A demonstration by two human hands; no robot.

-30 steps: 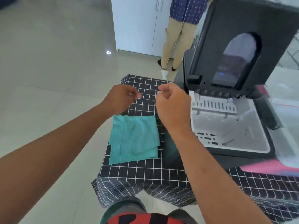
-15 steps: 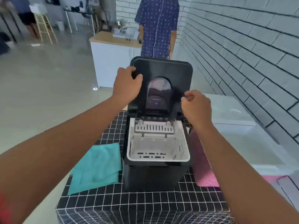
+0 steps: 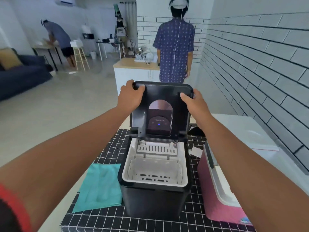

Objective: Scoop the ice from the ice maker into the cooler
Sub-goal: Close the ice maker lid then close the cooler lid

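A black ice maker [image 3: 155, 201] stands on a black grid-patterned tablecloth [image 3: 117, 220]. Its lid [image 3: 163, 91] is raised upright. The white basket [image 3: 153, 169] inside shows no ice that I can make out. My left hand [image 3: 129, 96] grips the lid's top left corner. My right hand [image 3: 194, 102] grips the top right corner. A pink cooler [image 3: 215, 195] with a white rim stands to the right of the machine, partly behind my right forearm; its white lid [image 3: 247, 136] is open toward the wall.
A teal cloth [image 3: 100, 186] lies left of the ice maker. A person in a blue patterned shirt [image 3: 173, 51] stands at a white counter [image 3: 133, 71] behind the table. Another person [image 3: 58, 39] bends over a far table. A white brick wall [image 3: 259, 64] runs along the right.
Both hands rose from above the teal cloth to the lid's top corners and now grip it. My view swung up and centred on the ice maker.
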